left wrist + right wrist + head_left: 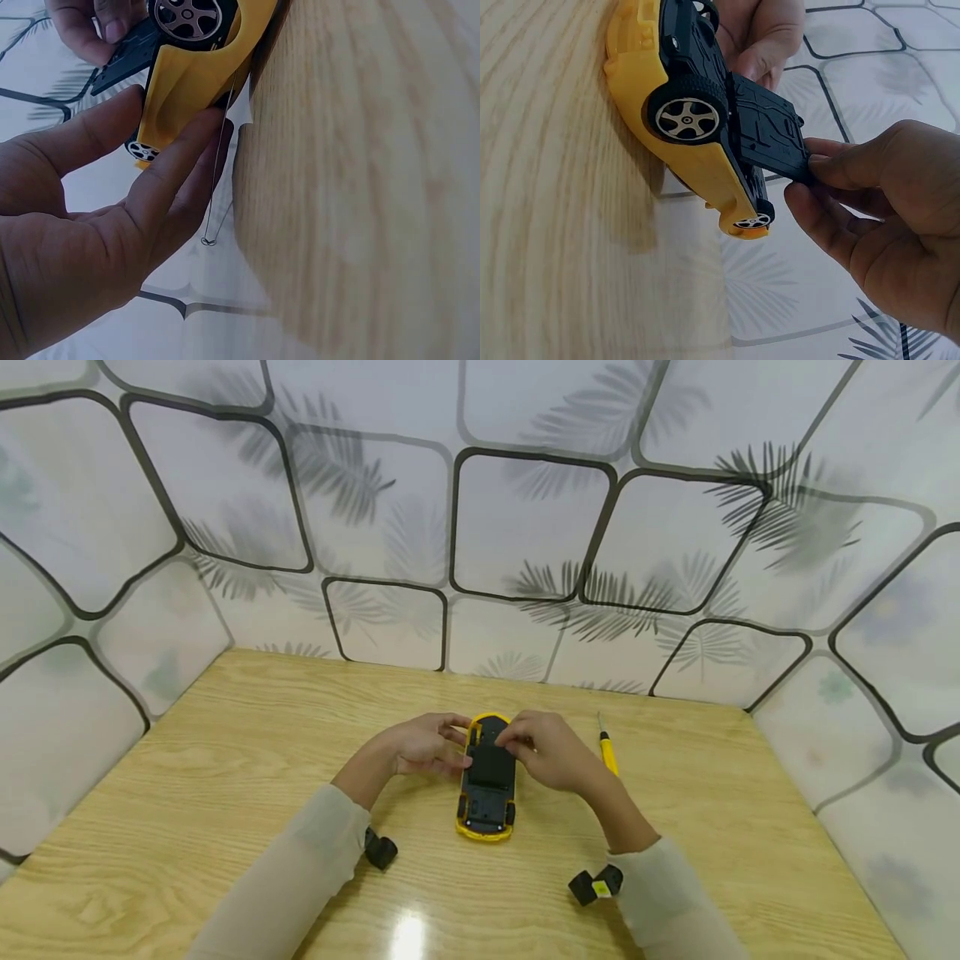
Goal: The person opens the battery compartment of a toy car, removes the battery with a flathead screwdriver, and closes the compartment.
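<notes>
A yellow toy car [486, 837] lies upside down on the wooden table, its black underside facing up. My left hand [427, 745] holds it by the side, thumb along the upper edge and fingers against the yellow body [176, 94]. Between the thumb and fingers of my right hand [551, 750] is the edge of a flat black cover [769, 127]. That cover stands tilted up from the underside at the pinched end, while its other end meets the chassis. Spoked wheels [688, 118] show at the car's side.
A screwdriver with a yellow handle [608, 756] lies to the right of my right hand. A thin wire [217, 165] with a curled end shows beside the car. Patterned panels [390, 618] wall the table [262, 760] at the back and both sides.
</notes>
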